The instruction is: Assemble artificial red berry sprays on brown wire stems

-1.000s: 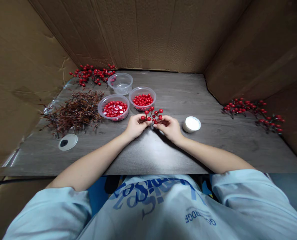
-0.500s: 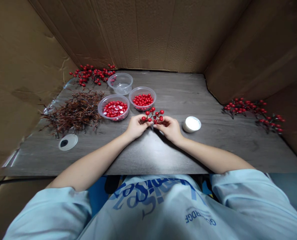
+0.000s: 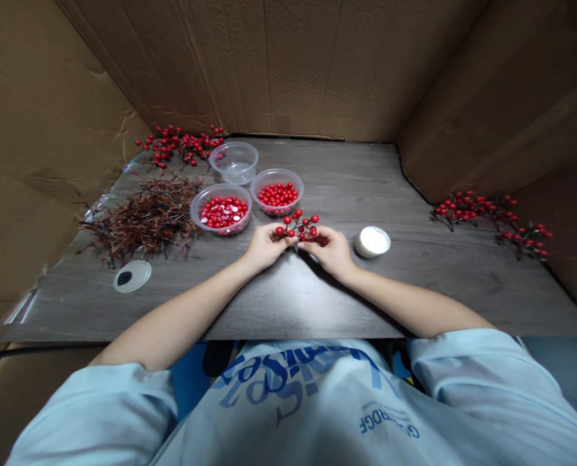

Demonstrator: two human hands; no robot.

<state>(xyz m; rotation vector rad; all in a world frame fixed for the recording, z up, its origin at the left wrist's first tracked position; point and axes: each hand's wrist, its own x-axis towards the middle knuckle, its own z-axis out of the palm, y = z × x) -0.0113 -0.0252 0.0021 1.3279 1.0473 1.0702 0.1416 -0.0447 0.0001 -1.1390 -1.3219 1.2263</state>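
At twelve o'clock ahead, my left hand (image 3: 266,249) and right hand (image 3: 331,251) pinch the sprig (image 3: 298,226) between them. I'd expect it light and springy, its berries (image 3: 314,219) slick and easily dislodged; I'd grip the stem (image 3: 296,226).

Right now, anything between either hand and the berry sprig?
Nothing visible. The left hand and right hand meet at the berry sprig, fingertips at its lower end. The white-filled cup stands outside the right hand; the nearest berry tub sits beyond the sprig.
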